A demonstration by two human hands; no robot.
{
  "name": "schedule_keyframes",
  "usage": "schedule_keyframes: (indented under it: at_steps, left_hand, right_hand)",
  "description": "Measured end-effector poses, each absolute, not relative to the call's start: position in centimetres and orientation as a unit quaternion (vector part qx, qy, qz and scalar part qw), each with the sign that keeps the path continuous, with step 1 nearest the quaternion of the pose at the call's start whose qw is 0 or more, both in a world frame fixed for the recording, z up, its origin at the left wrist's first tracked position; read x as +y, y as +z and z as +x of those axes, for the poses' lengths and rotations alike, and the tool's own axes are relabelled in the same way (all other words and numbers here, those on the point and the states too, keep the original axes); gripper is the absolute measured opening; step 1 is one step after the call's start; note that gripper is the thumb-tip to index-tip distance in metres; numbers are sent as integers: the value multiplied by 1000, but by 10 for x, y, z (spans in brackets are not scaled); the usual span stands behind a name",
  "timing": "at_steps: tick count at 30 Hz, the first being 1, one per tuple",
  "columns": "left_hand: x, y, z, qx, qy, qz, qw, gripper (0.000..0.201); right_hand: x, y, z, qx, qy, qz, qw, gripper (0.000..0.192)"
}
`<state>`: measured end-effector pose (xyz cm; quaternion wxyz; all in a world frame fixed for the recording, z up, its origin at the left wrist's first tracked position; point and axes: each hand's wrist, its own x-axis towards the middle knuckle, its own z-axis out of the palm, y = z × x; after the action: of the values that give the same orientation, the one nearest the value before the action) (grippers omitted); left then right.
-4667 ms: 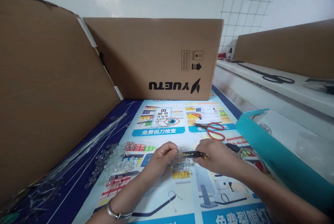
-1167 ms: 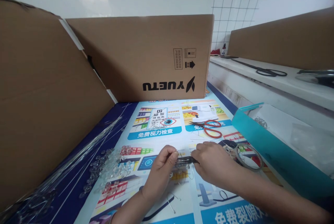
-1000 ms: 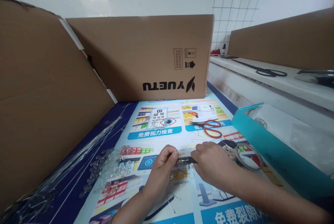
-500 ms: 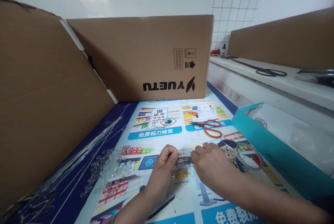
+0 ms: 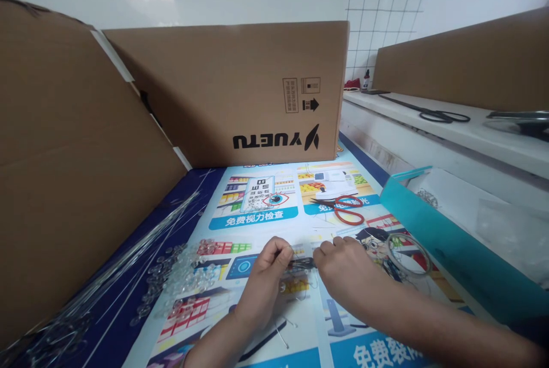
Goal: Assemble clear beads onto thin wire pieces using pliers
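Note:
Over the printed sheet, my right hand point(image 5: 343, 265) is closed around a pair of small pliers point(image 5: 302, 263). Their dark metal jaws point left, and the handles are hidden in my fist. My left hand point(image 5: 272, 262) pinches thumb against forefinger right at the jaw tips, on a thin wire point(image 5: 309, 285) that loops down below the pliers. Clear beads point(image 5: 282, 287) hang beside my left fingers. Just what the jaws grip is too small to make out. Short pin-like pieces point(image 5: 282, 338) lie below, near my left forearm.
Clear beads point(image 5: 184, 274) are heaped at left, beside a bundle of long wires point(image 5: 141, 254). Red-handled scissors point(image 5: 348, 210) lie beyond my hands. A ring-shaped roll point(image 5: 409, 254) and a teal box point(image 5: 446, 242) sit at right. Cardboard panels point(image 5: 193, 94) stand behind and left.
My hands and the pliers hold almost the same pose. The whole view has shifted very slightly.

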<state>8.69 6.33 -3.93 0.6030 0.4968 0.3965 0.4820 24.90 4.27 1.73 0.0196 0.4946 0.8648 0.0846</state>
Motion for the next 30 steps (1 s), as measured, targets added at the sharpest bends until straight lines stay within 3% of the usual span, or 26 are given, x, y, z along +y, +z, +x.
schedule_keyframes:
  at_steps: [10,30]
  left_hand:
    - [76,-36,76,379,440,551,599,18]
    - [65,-37,90,440,501,473,576,24]
  right_hand:
    - [53,14,252,858,8,513,40,13]
    - [50,12,246,859,34,511,29,15]
